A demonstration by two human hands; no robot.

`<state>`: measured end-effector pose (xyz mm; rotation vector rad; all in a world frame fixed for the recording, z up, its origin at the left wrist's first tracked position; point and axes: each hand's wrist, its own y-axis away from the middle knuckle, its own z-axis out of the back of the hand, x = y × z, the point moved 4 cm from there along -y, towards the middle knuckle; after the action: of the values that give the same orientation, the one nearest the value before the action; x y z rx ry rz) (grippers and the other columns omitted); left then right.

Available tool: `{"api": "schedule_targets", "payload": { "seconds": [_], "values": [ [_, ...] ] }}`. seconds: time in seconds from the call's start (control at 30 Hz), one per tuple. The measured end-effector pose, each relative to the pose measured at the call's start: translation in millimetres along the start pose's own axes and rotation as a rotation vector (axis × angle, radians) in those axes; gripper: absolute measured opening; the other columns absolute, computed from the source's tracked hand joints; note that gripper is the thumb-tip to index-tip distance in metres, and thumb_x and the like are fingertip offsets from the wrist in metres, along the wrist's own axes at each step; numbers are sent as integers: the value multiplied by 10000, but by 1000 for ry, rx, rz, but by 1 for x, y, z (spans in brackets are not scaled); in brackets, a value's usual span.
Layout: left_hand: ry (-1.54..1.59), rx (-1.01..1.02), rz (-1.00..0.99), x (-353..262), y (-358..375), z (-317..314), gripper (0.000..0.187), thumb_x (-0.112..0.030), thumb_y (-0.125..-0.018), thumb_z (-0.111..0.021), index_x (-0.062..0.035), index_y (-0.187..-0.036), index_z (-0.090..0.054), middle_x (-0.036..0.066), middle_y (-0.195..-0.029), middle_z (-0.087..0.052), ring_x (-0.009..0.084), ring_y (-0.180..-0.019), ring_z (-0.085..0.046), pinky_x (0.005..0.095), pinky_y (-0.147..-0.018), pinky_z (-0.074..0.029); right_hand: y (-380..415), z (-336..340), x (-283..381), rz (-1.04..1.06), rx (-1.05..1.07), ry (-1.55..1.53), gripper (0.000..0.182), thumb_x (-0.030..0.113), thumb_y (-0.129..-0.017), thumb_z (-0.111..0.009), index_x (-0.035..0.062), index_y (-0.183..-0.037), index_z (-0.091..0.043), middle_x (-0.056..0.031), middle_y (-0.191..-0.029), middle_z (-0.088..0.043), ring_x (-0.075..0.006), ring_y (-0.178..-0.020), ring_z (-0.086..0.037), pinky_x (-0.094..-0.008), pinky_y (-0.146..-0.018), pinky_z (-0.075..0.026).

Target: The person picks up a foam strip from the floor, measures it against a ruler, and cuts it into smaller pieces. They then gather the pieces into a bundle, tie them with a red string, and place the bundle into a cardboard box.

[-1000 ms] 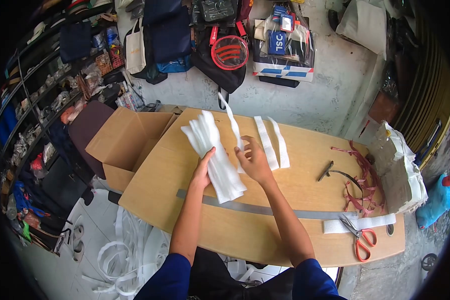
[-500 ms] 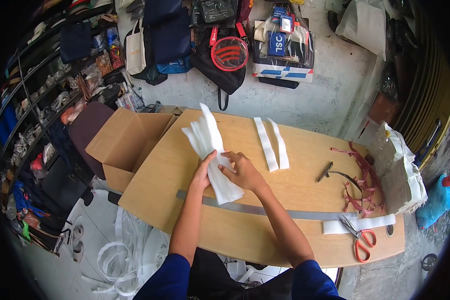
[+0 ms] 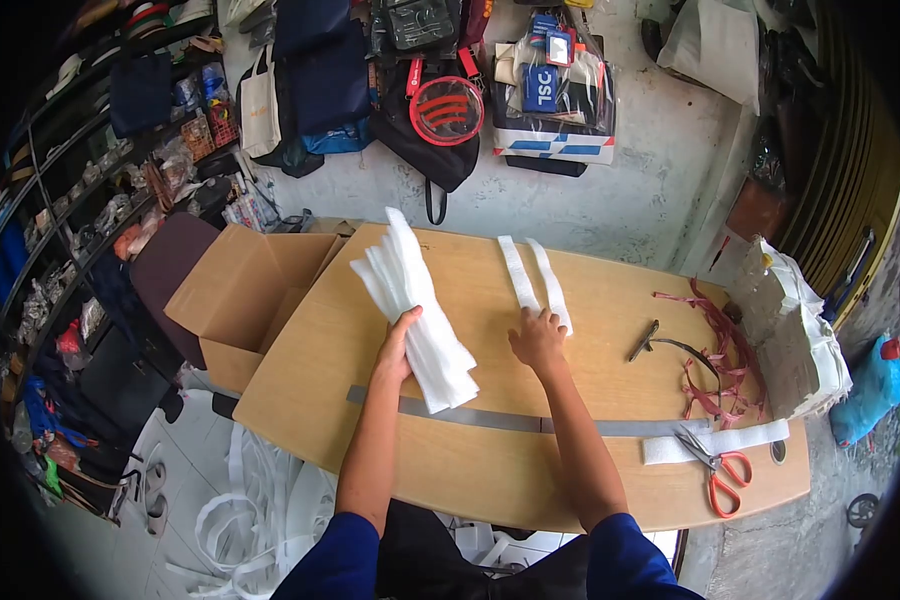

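Note:
A bundle of white foam strips (image 3: 420, 330) is held upright at a slant in my left hand (image 3: 397, 345), its fingers wrapped round the left side of the bundle. To its right, two white strips (image 3: 518, 275) lie side by side on the wooden table (image 3: 610, 290). My right hand (image 3: 538, 338) rests over their lower ends, fingers bent downward; whether it grips them cannot be made out. Another white strip (image 3: 765, 437) lies at the right, partly under scissors with orange handles (image 3: 730, 483).
A long grey metal ruler (image 3: 470, 412) lies across the table's near side. An open cardboard box (image 3: 240, 290) stands at the left. Dark red strings (image 3: 735, 350), a small black tool (image 3: 644, 341) and a white stack (image 3: 790, 340) are at the right.
My right hand has left the bundle and moved right, onto the lower ends of the two strips. The bundle stays in my left hand. The view has shifted slightly.

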<state>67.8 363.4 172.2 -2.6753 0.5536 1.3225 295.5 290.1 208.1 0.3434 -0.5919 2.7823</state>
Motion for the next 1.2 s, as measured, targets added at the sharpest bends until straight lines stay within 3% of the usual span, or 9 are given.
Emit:
{"api": "schedule_targets", "payload": {
  "seconds": [0.13, 0.23, 0.33, 0.43, 0.53, 0.6, 0.9, 1.13, 1.2],
  "values": [
    [-20, -1, -11, 0, 0, 1, 714, -376, -757, -756, -33, -1292, -430, 128, -1105, -563, 252, -1016, -580, 425, -851, -513, -8, -20, -9, -27, 71, 7, 329, 163, -803, -647, 33, -1091, -560, -254, -1097, -541, -410, -1049, -536, -505, -851, -437],
    [-22, -17, -14, -2, 1, -1, 709, -376, -755, -758, -29, -1285, -438, 126, -1106, -557, 247, -1018, -577, 419, -851, -512, -14, -20, -4, 60, 40, -246, 335, 108, -795, -629, 7, -1099, -532, -259, -1031, -586, -422, -967, -576, -511, -815, -468],
    [-13, -14, -10, -2, 1, -1, 706, -376, -751, -763, -30, -1279, -446, 122, -1112, -551, 242, -1025, -573, 414, -860, -509, -11, 30, 24, 100, -101, -541, 290, 83, -830, -624, 17, -1095, -526, -178, -867, -651, -331, -856, -645, -439, -749, -513],
    [-4, -46, -16, -2, 2, -3, 711, -378, -746, -768, -31, -1279, -449, 120, -1117, -552, 242, -1029, -572, 411, -870, -506, -8, 51, 47, 134, 125, -1004, 343, 112, -863, -648, 0, -1151, -500, -203, -923, -645, -257, -832, -670, -359, -653, -534],
    [2, -68, -21, -3, 2, -3, 718, -377, -746, -771, -30, -1285, -448, 123, -1128, -558, 244, -1038, -574, 412, -878, -504, 1, 58, 65, 301, 227, -979, 376, 98, -862, -645, 22, -1201, -503, -216, -966, -639, -255, -823, -664, -358, -658, -534],
    [4, -59, -20, -1, 0, -1, 721, -376, -748, -772, -29, -1289, -446, 126, -1138, -560, 244, -1047, -574, 413, -881, -504, 8, 63, 75, 282, 327, -937, 399, 125, -889, -643, 58, -1255, -498, -152, -1018, -607, -218, -856, -637, -329, -720, -535],
    [38, -33, -4, -2, 2, -2, 660, -346, -783, -761, -32, -1281, -462, 118, -1118, -589, 243, -1020, -599, 400, -858, -523, 20, 45, 91, 412, 334, -760, 445, 185, -849, -674, 26, -1245, -550, -273, -1029, -610, -411, -913, -634, -433, -844, -505],
    [24, 38, -28, -2, 2, 7, 661, -363, -772, -751, -5, -1253, -471, 134, -1088, -595, 258, -994, -606, 393, -835, -532, 27, 50, 100, 450, 334, -783, 433, 191, -856, -665, -5, -1234, -585, -293, -1066, -604, -415, -938, -630, -427, -848, -503],
    [34, 72, -19, -1, 4, 7, 662, -372, -769, -740, 1, -1247, -474, 139, -1079, -596, 265, -987, -608, 396, -833, -532, 28, 49, 102, 490, 349, -756, 447, 224, -872, -668, 40, -1269, -580, -238, -1071, -623, -327, -894, -637, -396, -815, -523]
  ]
}}
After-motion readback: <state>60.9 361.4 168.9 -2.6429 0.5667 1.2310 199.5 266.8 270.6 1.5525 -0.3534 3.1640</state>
